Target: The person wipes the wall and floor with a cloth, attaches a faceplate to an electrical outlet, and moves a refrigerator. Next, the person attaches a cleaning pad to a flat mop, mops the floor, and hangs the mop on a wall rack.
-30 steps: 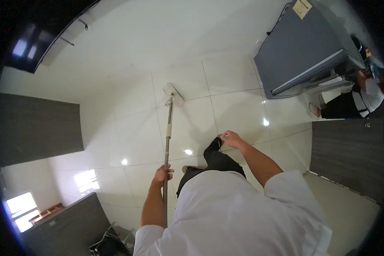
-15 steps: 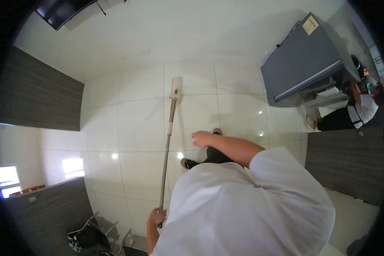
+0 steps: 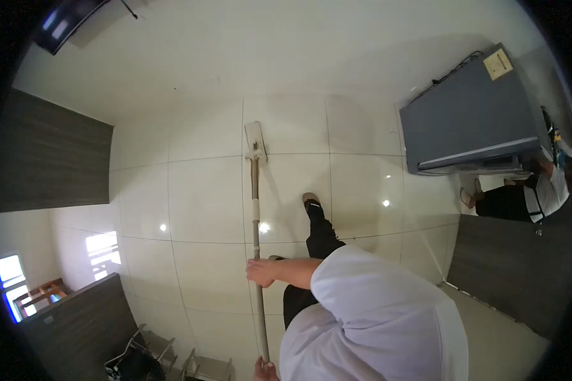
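At the bottom edge of the view, the left hand [image 3: 266, 369] is partly cut off; its grip looks curled round the near end of the mop [image 3: 255, 209]. Further up the pole, the right hand [image 3: 260, 272] reaches across in front of the body, its grip wrapped round the shaft with the fingers folded over. No free space shows between palm and pole.

The mop's long axis runs almost straight ahead, leaning only slightly left as it goes away. Both hands lie on that line, the right one nearer the flat head [image 3: 255, 141], which rests on the tiled floor [image 3: 203, 203] directly beyond it. A shoe [image 3: 311, 198] stands right of the pole, near but apart from it.

Well off to the left is a dark panel [image 3: 51, 152]; to the right stands a grey unit [image 3: 470, 117], with another person [image 3: 551, 192] beside it. A screen [image 3: 70, 25] hangs at the far left, on the pale wall [image 3: 286, 51].
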### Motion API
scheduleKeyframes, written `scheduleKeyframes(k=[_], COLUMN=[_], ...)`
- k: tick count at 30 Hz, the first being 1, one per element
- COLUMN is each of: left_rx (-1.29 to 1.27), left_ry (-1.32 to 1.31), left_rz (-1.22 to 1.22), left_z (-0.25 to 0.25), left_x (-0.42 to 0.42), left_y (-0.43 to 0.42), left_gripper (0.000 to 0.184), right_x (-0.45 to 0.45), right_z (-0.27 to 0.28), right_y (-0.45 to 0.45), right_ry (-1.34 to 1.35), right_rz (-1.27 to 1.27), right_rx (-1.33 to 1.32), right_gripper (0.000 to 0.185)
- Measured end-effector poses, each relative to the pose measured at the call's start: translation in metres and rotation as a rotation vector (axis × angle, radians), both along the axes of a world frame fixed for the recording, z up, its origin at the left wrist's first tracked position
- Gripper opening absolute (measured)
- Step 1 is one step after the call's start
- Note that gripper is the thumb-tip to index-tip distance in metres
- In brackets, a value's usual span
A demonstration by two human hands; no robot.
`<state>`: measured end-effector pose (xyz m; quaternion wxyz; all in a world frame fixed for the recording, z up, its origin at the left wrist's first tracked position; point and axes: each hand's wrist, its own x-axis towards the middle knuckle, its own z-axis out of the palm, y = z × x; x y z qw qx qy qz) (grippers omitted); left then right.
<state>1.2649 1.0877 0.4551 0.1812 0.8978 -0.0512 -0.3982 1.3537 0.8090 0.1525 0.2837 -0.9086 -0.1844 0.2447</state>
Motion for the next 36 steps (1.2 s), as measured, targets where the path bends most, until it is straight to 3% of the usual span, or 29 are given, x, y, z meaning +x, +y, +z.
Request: scheduleKeyframes(k=[1,2,3,5,9,11,12,15,18,24,26,31,33,36], left_rx=[0.099,0.200,0.208,0.116,0.228,0.128,0.270,0.125,0.232,0.326,0.336,0.349,0.223,0.118], left_ry=[0.100,0.203,0.206,0.165,0.236,0.202,0.289,0.150,0.179,0.248,0.256,0.222,0.135,0.217], left_rz=[-0.010,-0.031,-0.027,-0.264,-0.210,-0.483,-0.363,-0.439,-0.356,-0.289,-0.351,-0.607,-0.841,-0.811], left_z=[0.014,0.027,0.021,0.019,0.019,0.027,0.029,0.062,0.064,0.056,0.082,0.123,0.113,0.072], left_x=[0.019,0.039,0.047,0.069,0.085,0.083,0.078,0.073,0.043,0.043,0.063,0.118,0.111,0.106], left_y=[-0.035,-0.070,-0.089,-0.124,-0.211,-0.219,-0.218,-0.224,-0.174,-0.193,-0.221,-0.250,-0.294,-0.359], left_gripper=[0.045,0.050,0.050,0.052,0.053,0.052,0.050,0.049,0.048,0.048,0.049,0.052,0.053,0.051], right_x=[0.009,0.011,0.014,0.021,-0.006,-0.019,-0.023,-0.028,-0.028,-0.013,-0.011,-0.029,-0.070,-0.119], right_z=[-0.005,-0.004,-0.003,0.005,0.022,0.022,0.025,0.039,0.051,0.046,0.074,0.090,0.071,0.053], right_y=[-0.018,-0.039,-0.067,-0.115,-0.210,-0.222,-0.222,-0.212,-0.191,-0.202,-0.212,-0.219,-0.251,-0.308], right_ry=[0.085,-0.092,-0.088,-0.176,-0.275,-0.211,-0.289,-0.170,-0.148,-0.212,-0.217,-0.243,-0.317,-0.184], right_rz=[-0.074,-0.154,-0.151,-0.225,-0.366,-0.323,-0.362,-0.339,-0.276,-0.297,-0.283,-0.546,-0.688,-0.746], right_rx=[0.047,0.099,0.108,0.122,0.147,0.127,0.175,0.154,0.218,0.245,0.227,0.223,0.210,0.055], right_gripper=[0.022,0.014,0.014,0.017,0.023,0.023,0.021,0.020,0.018,0.014,0.015,0.015,0.017,0.021])
